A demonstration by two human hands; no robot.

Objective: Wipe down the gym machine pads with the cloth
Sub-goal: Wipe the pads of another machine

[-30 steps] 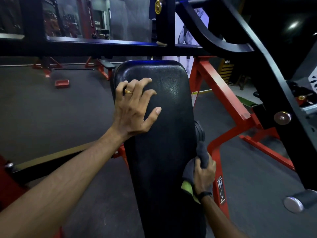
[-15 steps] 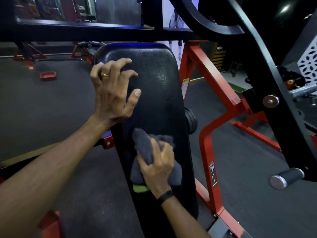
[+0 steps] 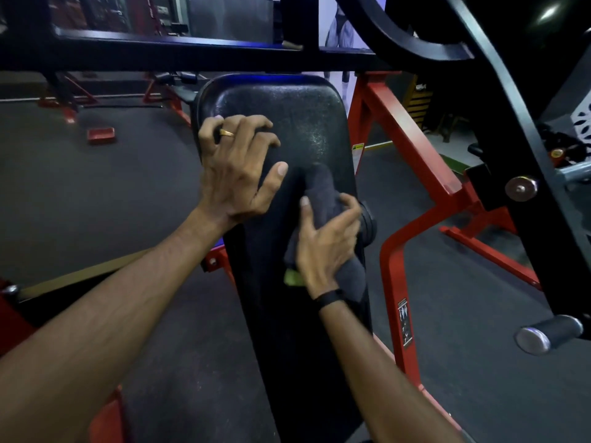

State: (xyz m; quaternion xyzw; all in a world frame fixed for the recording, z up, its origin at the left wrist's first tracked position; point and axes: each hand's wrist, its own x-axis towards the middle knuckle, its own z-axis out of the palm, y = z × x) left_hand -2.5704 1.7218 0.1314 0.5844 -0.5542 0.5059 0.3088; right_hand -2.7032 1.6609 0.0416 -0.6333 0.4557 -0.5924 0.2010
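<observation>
A long black pad on a gym machine, seen from above, runs away from the viewer between red frame bars and a black frame. The left hand, wearing a gold ring, rests on the pad's upper left part with fingers arched, fingertips on the surface, thumb stretched out, holding nothing. The right hand, a black band at its wrist, presses a bunched dark grey cloth against the right side of the pad's middle, fingers and thumb curled around it. A green edge of the cloth shows below the palm.
</observation>
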